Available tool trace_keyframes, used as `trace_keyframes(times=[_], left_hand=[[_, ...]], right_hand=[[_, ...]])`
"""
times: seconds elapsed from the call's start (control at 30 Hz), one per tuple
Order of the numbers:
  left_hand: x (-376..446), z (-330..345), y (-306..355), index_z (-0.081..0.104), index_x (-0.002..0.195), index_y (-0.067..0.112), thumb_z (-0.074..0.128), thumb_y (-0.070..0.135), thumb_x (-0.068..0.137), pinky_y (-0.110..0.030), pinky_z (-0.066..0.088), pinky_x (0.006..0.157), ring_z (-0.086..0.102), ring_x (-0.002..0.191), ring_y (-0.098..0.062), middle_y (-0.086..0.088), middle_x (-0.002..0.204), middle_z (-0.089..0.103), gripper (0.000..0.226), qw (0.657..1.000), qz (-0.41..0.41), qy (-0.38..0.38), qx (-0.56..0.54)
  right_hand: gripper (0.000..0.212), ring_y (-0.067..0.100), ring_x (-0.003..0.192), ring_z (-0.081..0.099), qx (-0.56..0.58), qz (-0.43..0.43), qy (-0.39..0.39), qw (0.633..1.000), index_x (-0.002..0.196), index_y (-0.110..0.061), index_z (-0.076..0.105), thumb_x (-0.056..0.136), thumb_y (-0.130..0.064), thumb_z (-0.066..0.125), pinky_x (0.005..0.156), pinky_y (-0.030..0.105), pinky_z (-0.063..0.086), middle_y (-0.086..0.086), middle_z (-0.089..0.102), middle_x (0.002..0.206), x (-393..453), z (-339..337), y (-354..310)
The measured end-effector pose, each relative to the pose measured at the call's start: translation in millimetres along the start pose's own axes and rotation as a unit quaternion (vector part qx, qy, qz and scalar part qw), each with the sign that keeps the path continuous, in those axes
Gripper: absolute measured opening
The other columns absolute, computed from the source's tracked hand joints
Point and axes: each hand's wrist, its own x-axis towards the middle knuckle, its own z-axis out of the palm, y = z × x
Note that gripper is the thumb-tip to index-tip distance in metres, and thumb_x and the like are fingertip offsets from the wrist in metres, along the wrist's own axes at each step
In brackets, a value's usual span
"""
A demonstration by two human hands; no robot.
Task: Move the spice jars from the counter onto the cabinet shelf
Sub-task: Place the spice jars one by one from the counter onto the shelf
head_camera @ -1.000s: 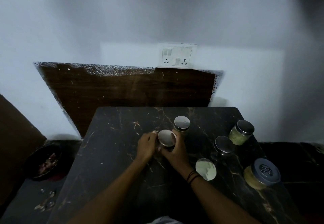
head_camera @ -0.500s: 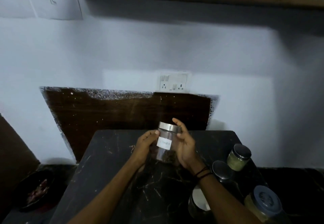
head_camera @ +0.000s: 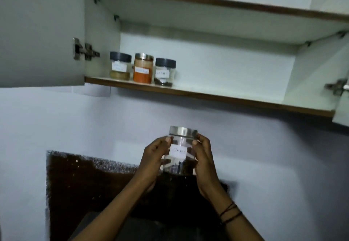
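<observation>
A clear spice jar (head_camera: 180, 153) with a steel lid, a white label and dark contents is held upright in mid-air, well below the cabinet. My left hand (head_camera: 154, 158) grips its left side and my right hand (head_camera: 203, 157) grips its right side. On the lower cabinet shelf (head_camera: 217, 94), at its left end, stand three jars in a row: a black-lidded jar with tan powder (head_camera: 120, 65), a steel-lidded jar with orange powder (head_camera: 143, 68) and a black-lidded jar with dark bits (head_camera: 164, 71). The counter is almost wholly out of view.
The left cabinet door (head_camera: 41, 31) stands open, and the edge of the right door (head_camera: 341, 104) shows at the far right. An upper shelf (head_camera: 217, 4) runs above. A dark wooden board (head_camera: 90, 182) leans on the wall behind my arms.
Both hands have lifted the jar off the counter and raised it. My view has tilted up, so the open cabinet and its three jars have come into sight and the counter jars have dropped out.
</observation>
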Motion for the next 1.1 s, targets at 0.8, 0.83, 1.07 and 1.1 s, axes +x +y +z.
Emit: trace_keyframes(times=[0.8, 0.83, 1.07, 1.1], left_hand=[[214.0, 73.8, 148.9, 0.062, 0.11, 0.007, 0.042, 0.03, 0.101, -0.033, 0.045, 0.078, 0.062, 0.104, -0.029, -0.012, 0.108, 0.066, 0.031, 0.948, 0.149, 0.12, 0.256], [220.3, 73.6, 148.0, 0.062, 0.113, 0.006, 0.043, 0.023, 0.1, -0.033, 0.047, 0.082, 0.061, 0.107, -0.029, -0.013, 0.114, 0.066, 0.029, 0.946, 0.141, 0.121, 0.267], [247.0, 67.0, 143.0, 0.061, 0.12, 0.003, 0.046, 0.004, 0.095, -0.035, 0.049, 0.089, 0.06, 0.111, -0.033, -0.018, 0.123, 0.065, 0.03, 0.938, 0.123, 0.095, 0.31], [248.9, 65.9, 141.4, 0.06, 0.122, 0.003, 0.047, 0.004, 0.094, -0.033, 0.048, 0.085, 0.06, 0.112, -0.032, -0.018, 0.124, 0.064, 0.031, 0.937, 0.116, 0.089, 0.316]], right_hand=[[0.041, 0.018, 0.1, 0.06, -0.258, -0.149, 0.101, 0.949, 0.129, -0.013, 0.055, 0.09, -0.019, 0.063, 0.076, 0.019, 0.046, 0.006, 0.065, 0.118, 230.2, 13.1, -132.6], [0.039, 0.021, 0.103, 0.06, -0.27, -0.139, 0.102, 0.947, 0.128, -0.012, 0.055, 0.09, -0.019, 0.063, 0.082, 0.023, 0.046, 0.007, 0.064, 0.12, 237.9, 12.5, -129.8], [0.03, 0.03, 0.106, 0.06, -0.348, -0.097, 0.067, 0.93, 0.115, -0.005, 0.052, 0.087, -0.01, 0.063, 0.083, 0.036, 0.05, 0.015, 0.063, 0.118, 276.1, 16.2, -114.3], [0.032, 0.031, 0.107, 0.06, -0.359, -0.091, 0.053, 0.927, 0.116, -0.005, 0.052, 0.087, -0.009, 0.063, 0.084, 0.036, 0.05, 0.014, 0.062, 0.118, 278.2, 16.8, -113.2]])
